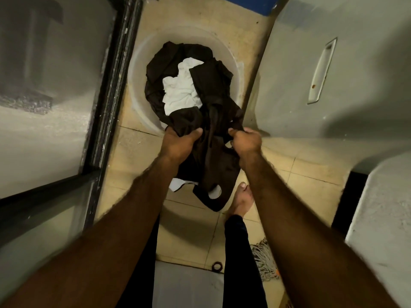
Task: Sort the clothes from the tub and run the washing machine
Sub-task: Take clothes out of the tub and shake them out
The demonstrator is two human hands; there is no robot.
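Dark brown fabric garment (213,156) is gripped by curled fingers of left hand (181,142) and right hand (246,140), so yanking could drag the crumpled white cloth (180,92) out too.

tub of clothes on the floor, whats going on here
A person stands over the tub. The left hand and right hand both grip a dark garment, held up over the tub's near edge. A white cloth and more dark clothes lie in the tub, so sorting looks barely begun.
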